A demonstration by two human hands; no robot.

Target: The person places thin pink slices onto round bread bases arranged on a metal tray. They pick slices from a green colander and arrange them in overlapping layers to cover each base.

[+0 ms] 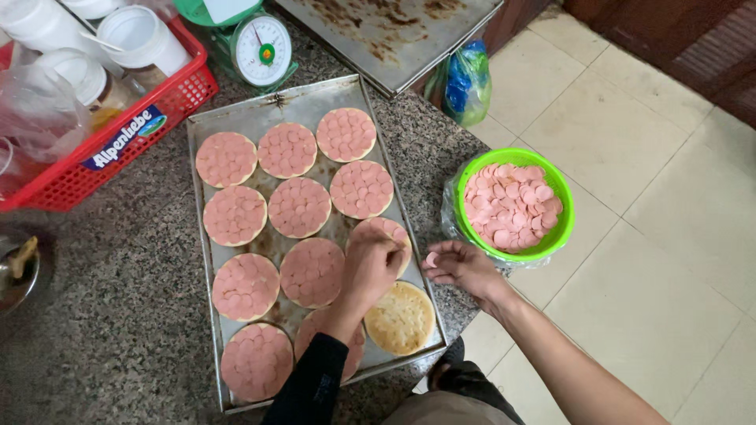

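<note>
Twelve bread rounds (298,207) on tray (206,260), left hand (372,264) pinched, right hand (465,267) holding slice (431,259)

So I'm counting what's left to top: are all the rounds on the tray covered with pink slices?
No, one round near the tray front is bare and golden, with no pink slices on it.

Your speckled granite desk (118,315) carries a metal baking tray (236,118), a red basket (169,98), a green kitchen scale (252,47), a second, stained tray (378,31) and, at its edge, a green bowl (551,185).
</note>
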